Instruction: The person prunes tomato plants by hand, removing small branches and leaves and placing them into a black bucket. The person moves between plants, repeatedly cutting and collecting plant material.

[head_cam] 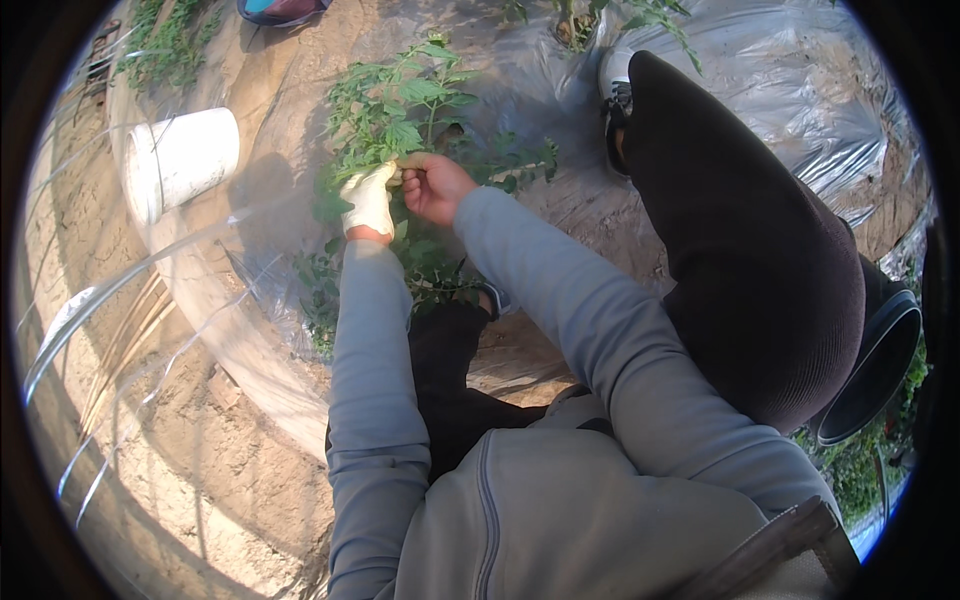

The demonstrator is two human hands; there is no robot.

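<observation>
A leafy green plant (401, 105), which looks like a tomato plant, rises through plastic mulch film (540, 97) in front of me. My left hand (369, 201), in a cream-white glove, grips it low among the leaves. My bare right hand (437, 187) meets the gloved fingertips, its thumb and forefinger pinched at the plant and its other fingers curled in. The exact part between the fingertips is too small to make out. More leaves (427, 259) spread below my hands, partly covered by my left wrist and sleeve.
A white plastic bucket (195, 157) lies tipped at the left. Clear plastic strips (169, 251) cross near thin dry canes (124, 345). A dark bucket (874, 367) is behind my bent right knee (750, 225). Another plant (574, 26) grows at the top.
</observation>
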